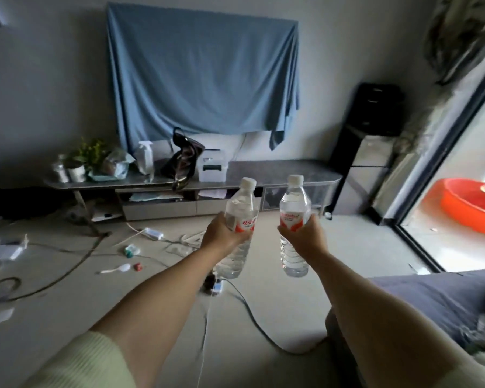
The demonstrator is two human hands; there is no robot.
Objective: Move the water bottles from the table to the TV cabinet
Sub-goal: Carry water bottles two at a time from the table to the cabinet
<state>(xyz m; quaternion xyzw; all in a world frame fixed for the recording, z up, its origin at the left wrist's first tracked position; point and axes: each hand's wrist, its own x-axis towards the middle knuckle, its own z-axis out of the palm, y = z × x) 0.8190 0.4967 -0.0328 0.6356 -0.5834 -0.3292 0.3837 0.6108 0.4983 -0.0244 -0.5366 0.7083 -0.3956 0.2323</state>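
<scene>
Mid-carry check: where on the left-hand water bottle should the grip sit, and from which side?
Around the labelled waist, from the near side, as the left hand grips it now. The left water bottle tilts slightly, cap away from the person; the label band is smooth and cylindrical, while the body below is ribbed and the neck tapers. That probably gives the steadiest hold.
</scene>
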